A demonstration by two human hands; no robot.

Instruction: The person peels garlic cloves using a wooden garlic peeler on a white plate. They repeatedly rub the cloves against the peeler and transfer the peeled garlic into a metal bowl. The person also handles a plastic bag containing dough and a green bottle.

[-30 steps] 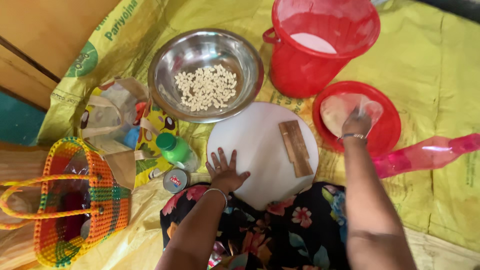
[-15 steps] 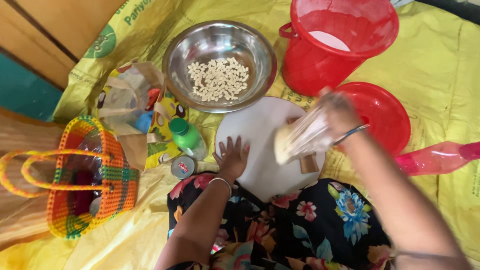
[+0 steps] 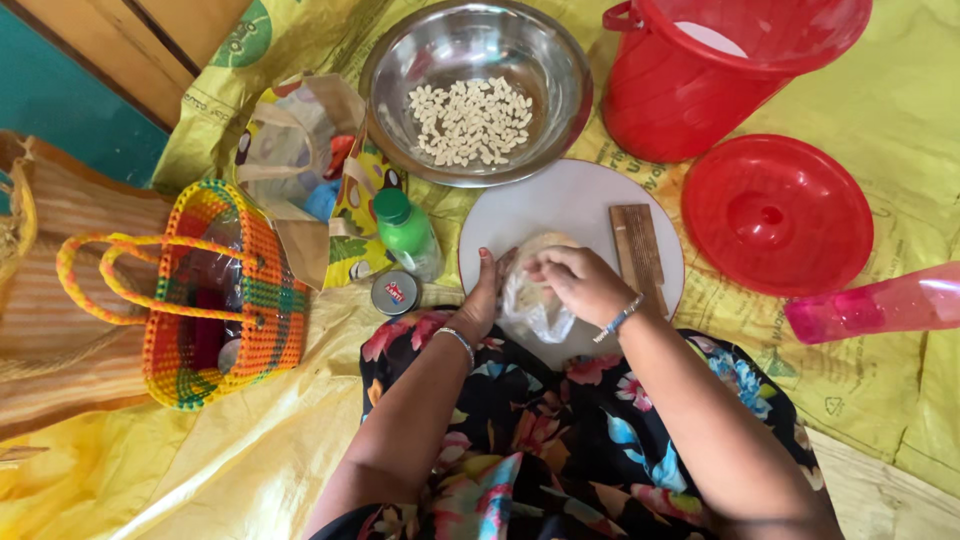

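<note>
Both hands sit on the round white board (image 3: 570,215): right hand (image 3: 580,283) curled around a clear plastic bag (image 3: 535,300), left hand (image 3: 486,295) flat, fingers straight, touching the bag's edge (wooden block (image 3: 638,252) just beside). Steel bowl of pale seeds (image 3: 475,90) and red bucket (image 3: 720,75) crowd the far side.

Soft, even daylight fills the view, bright and colourful with only faint shadows. Glare glints inside the steel bowl (image 3: 476,88) at twelve o'clock. Focus is sharp throughout; lines bend slightly outward toward the edges.
</note>
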